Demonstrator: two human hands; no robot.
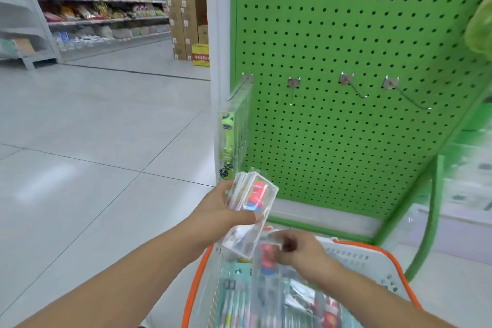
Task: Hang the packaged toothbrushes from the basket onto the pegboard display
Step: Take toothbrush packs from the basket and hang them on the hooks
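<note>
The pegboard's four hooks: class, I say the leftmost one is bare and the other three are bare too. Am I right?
Not quite. In the head view, the leftmost hook already carries a green toothbrush pack. The other three hooks on the pegboard are indeed bare.

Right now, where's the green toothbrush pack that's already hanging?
Head view, left of centre: the green toothbrush pack hangs from the leftmost hook at the pegboard's left edge, above the left hand.
</note>
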